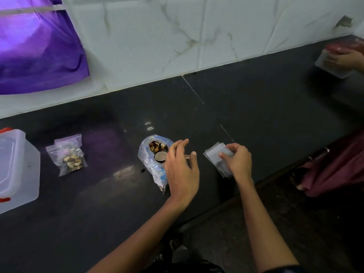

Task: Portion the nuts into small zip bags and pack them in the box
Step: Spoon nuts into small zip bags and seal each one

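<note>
From the head camera, a dark polished stone counter (246, 115) is running beneath a white marble-patterned tiled wall (177, 36). Near the middle of the counter, a crumpled clear plastic bag of brown nuts (152, 154) is lying open, with a small round metal scoop (160, 156) sitting in its mouth. The left hand (182, 168) is hovering over the scoop's handle, its fingers loosely spread and gently bent; whether it is actually touching the handle cannot be told. Just to the right, the right hand (239, 161) is pinching the top of a small stack of empty clear zip bags (218, 158) lying on the counter. Well to the left, filled small clear zip bags (68, 154) holding nuts are lying flat. At the far left edge, a translucent plastic box with red clips (19, 166) is standing. A purple cloth (35, 52) is hanging at the far left, and another person's hand (343, 58) is showing at the far right.
</note>
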Demonstrator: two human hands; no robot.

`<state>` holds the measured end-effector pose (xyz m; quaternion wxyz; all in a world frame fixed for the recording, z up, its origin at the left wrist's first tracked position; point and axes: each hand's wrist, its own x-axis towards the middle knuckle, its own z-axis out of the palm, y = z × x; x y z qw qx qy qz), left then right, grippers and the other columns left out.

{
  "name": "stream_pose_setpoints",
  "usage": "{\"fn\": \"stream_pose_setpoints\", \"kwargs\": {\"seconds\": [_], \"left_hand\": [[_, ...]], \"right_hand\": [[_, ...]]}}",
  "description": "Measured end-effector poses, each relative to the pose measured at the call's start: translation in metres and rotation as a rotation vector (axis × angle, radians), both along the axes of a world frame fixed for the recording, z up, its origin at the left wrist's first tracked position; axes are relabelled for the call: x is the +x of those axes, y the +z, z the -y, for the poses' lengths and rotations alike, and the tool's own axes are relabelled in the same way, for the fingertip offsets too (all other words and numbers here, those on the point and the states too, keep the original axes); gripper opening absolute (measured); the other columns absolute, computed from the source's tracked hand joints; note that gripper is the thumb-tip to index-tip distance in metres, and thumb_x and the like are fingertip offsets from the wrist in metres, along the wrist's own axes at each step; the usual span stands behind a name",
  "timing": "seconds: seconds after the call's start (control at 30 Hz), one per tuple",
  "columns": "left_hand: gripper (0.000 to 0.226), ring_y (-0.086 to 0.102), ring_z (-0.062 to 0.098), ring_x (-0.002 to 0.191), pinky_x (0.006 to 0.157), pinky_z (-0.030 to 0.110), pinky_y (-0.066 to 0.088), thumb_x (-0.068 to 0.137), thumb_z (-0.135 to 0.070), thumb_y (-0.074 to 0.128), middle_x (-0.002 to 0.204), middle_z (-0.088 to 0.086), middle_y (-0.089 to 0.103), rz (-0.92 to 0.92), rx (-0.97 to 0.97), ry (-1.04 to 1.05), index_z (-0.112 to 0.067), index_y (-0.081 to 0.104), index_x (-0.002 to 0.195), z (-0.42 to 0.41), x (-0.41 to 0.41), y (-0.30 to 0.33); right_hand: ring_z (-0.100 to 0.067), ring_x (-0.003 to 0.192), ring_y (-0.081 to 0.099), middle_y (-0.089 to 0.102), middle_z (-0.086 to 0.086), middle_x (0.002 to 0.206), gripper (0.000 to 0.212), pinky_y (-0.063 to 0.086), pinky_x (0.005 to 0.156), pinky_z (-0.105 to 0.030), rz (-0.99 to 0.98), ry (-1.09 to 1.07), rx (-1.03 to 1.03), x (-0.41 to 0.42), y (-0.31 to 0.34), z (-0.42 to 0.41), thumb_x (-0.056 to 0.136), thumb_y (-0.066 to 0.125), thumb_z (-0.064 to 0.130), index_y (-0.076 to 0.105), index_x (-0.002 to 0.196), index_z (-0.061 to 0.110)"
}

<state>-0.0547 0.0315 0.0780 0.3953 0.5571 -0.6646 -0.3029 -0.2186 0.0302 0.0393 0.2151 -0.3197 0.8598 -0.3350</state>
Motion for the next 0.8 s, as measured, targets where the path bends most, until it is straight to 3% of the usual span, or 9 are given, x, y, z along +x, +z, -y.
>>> {"fn": "stream_pose_setpoints", "kwargs": {"seconds": [0.13, 0.27, 0.37, 0.5, 0.63, 0.8], "left_hand": [[0.034, 0.026, -0.038, 0.096, 0.1, 0.029, 0.035, 0.095, -0.019, 0.055, 0.13, -0.002, 0.051, 0.026, 0.012, 0.007, -0.019, 0.053, 0.129, -0.002, -0.007, -0.002], [0.034, 0.026, -0.038, 0.097, 0.103, 0.035, 0.037, 0.095, -0.018, 0.054, 0.13, -0.001, 0.052, 0.031, 0.01, 0.035, -0.017, 0.052, 0.129, -0.002, -0.009, -0.003], [0.034, 0.032, -0.032, 0.098, 0.103, 0.038, 0.038, 0.095, -0.016, 0.055, 0.128, -0.001, 0.053, 0.021, -0.007, 0.068, -0.016, 0.053, 0.128, -0.001, -0.008, -0.003], [0.032, 0.043, -0.012, 0.097, 0.099, 0.042, 0.042, 0.093, -0.014, 0.057, 0.123, 0.002, 0.055, -0.01, -0.01, 0.125, -0.014, 0.055, 0.125, 0.001, -0.005, -0.003], [0.029, 0.054, 0.019, 0.106, 0.089, 0.049, 0.049, 0.092, -0.013, 0.058, 0.117, -0.001, 0.054, -0.041, -0.03, 0.164, -0.015, 0.057, 0.121, 0.005, 0.002, -0.004], [0.022, 0.054, 0.011, 0.101, 0.088, 0.049, 0.05, 0.092, -0.015, 0.058, 0.116, -0.006, 0.054, -0.098, -0.037, 0.219, -0.017, 0.059, 0.114, 0.009, 0.017, 0.002]], "right_hand": [[-0.027, 0.116, 0.05, 0.053, -0.008, 0.124, 0.058, 0.046, 0.097, -0.043, -0.118, 0.047, 0.11, -0.005, -0.006, 0.003, 0.077, 0.077, 0.024, 0.054, 0.129, 0.012], [-0.027, 0.11, 0.053, 0.06, -0.007, 0.116, 0.059, 0.046, 0.094, -0.041, -0.153, 0.078, 0.141, -0.01, -0.009, 0.005, 0.07, 0.082, 0.025, 0.057, 0.122, 0.013], [-0.025, 0.104, 0.057, 0.064, -0.004, 0.11, 0.053, 0.046, 0.093, -0.042, -0.093, 0.063, 0.1, -0.014, -0.01, 0.005, 0.067, 0.084, 0.025, 0.056, 0.11, 0.017], [-0.02, 0.099, 0.06, 0.066, 0.002, 0.103, 0.03, 0.038, 0.09, -0.034, -0.136, 0.042, 0.115, -0.015, -0.007, 0.003, 0.079, 0.074, 0.028, 0.058, 0.102, 0.019], [-0.014, 0.093, 0.059, 0.067, 0.006, 0.099, 0.018, 0.024, 0.082, -0.032, -0.176, 0.036, 0.136, -0.015, 0.004, -0.002, 0.087, 0.064, 0.034, 0.064, 0.101, 0.022], [-0.013, 0.095, 0.056, 0.064, 0.008, 0.1, 0.01, 0.031, 0.099, -0.038, -0.066, 0.132, 0.136, -0.007, 0.043, -0.004, 0.088, 0.063, 0.035, 0.062, 0.095, 0.028]]}}
